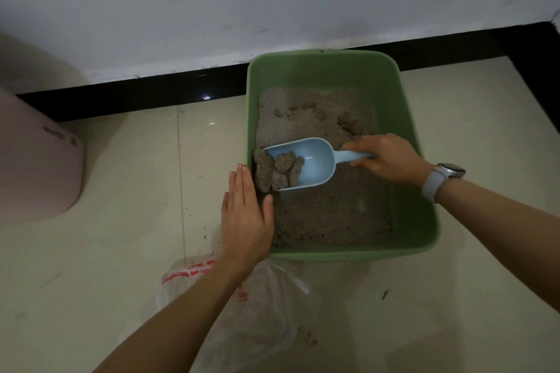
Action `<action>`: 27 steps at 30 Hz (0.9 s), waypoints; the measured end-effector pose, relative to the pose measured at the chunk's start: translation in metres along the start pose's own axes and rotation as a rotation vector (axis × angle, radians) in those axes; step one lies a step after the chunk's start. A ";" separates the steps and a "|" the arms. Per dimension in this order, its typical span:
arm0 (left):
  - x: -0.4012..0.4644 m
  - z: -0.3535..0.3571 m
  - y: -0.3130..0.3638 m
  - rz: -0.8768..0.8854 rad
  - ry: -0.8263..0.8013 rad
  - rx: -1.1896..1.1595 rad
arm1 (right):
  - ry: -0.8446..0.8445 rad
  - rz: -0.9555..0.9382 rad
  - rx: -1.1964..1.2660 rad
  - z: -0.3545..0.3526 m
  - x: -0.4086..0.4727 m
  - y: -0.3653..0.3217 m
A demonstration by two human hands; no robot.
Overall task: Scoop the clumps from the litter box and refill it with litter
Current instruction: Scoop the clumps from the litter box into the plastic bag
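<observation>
right hand [391, 159] grips light-blue scoop [306, 162] handle | scoop holds clumps [277, 171] at green litter box [424, 191] left wall | left hand [247, 212] flat, fingers straight, on box's left rim | plastic bag [257, 309] on floor, just beside box

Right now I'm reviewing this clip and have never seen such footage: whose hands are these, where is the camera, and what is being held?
There is no machine here: a person wears one camera on the head, looking down at their own hands. The right hand, with a watch on its wrist, grips a blue scoop loaded with clumps. The left hand lies flat on the rim of the green litter box. A plastic bag lies on the tiled floor nearer the camera.
</observation>
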State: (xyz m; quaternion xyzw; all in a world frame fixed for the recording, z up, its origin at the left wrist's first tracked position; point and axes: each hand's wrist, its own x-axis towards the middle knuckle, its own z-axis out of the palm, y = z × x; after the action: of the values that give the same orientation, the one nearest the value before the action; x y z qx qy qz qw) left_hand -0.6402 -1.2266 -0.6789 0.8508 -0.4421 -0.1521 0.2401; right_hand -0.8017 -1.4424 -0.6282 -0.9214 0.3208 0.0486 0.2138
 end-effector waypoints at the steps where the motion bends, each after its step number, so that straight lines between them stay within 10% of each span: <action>1: -0.001 0.000 0.000 0.000 0.004 -0.008 | 0.007 0.037 0.048 0.005 0.001 0.001; 27: -0.002 -0.003 0.003 -0.043 0.010 -0.035 | -0.050 0.264 0.237 0.058 -0.006 0.003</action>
State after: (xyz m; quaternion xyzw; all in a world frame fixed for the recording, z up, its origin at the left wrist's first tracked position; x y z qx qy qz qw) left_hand -0.6418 -1.2260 -0.6749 0.8566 -0.4195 -0.1604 0.2538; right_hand -0.8054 -1.4167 -0.6804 -0.8380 0.4372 0.0609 0.3208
